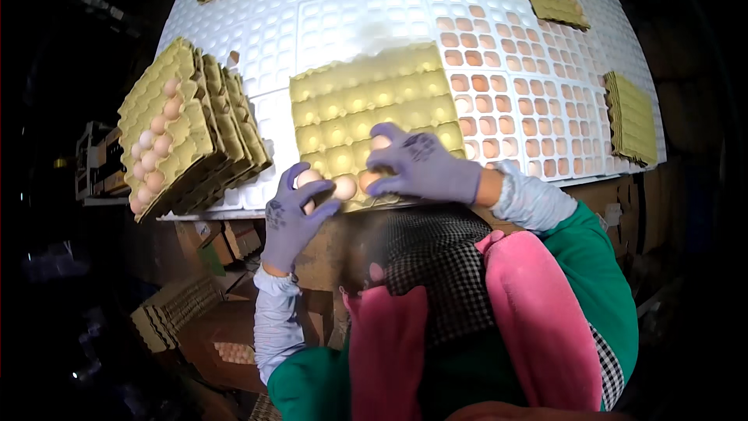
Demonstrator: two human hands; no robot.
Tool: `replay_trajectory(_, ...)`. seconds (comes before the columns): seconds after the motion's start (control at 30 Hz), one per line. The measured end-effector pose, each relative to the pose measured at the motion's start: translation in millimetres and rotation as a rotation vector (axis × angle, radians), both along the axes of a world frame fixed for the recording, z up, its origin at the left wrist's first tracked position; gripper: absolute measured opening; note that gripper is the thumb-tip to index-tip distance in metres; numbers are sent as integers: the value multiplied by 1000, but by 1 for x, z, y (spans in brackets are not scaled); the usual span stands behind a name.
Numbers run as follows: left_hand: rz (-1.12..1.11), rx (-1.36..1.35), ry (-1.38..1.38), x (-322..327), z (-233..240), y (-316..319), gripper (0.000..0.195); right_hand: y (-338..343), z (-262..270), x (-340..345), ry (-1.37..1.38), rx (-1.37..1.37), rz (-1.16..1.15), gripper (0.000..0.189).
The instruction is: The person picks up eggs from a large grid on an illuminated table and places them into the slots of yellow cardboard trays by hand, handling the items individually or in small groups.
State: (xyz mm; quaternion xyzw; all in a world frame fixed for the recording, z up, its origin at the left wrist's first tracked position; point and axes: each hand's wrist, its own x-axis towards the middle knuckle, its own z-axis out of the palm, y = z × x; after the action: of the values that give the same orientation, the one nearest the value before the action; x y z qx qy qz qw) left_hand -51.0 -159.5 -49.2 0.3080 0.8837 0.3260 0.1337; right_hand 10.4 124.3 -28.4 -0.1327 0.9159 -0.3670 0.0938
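Note:
A yellow egg tray of molded pulp lies before me on the white foam trays, its upper rows without eggs. My left hand, in a purple glove, has its fingers curled around eggs at the tray's lower left corner. A pale egg sits just right of those fingertips. My right hand, gloved alike, reaches in from the right, with an egg between its fingers and another egg by its thumb. The palms and the undersides of the eggs are hidden.
At the left leans a stack of pulp trays with eggs on top. White foam trays with many eggs spread at the right. More pulp trays lie near the right edge. Cardboard boxes stand below the table's front edge.

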Motion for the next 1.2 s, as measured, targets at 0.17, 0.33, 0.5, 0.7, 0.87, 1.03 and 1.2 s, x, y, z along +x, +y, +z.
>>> replay_trajectory(0.17,-116,-513,359,11,15,56,41,-51,-33,-15,201,691,183,35)
replay_trajectory(0.33,-15,-233,-61,-23,36,45,41,75,-2,4,49,-6,-61,50)
replay_trajectory(0.5,105,101,-69,-100,76,185,38,265,-46,10,-36,-268,-766,57)
replay_trajectory(0.7,-192,-220,550,-198,-35,457,33,417,-127,-83,180,-71,-1034,55)
replay_trajectory(0.87,-169,-628,371,-231,-130,550,27,458,-165,-132,69,231,-871,43)
replay_trajectory(1.03,-165,-106,248,-228,-132,593,36,513,-198,-97,185,400,-1037,44)
replay_trajectory(1.2,-246,-301,258,-232,-145,627,40,530,-182,-117,220,231,-962,31)
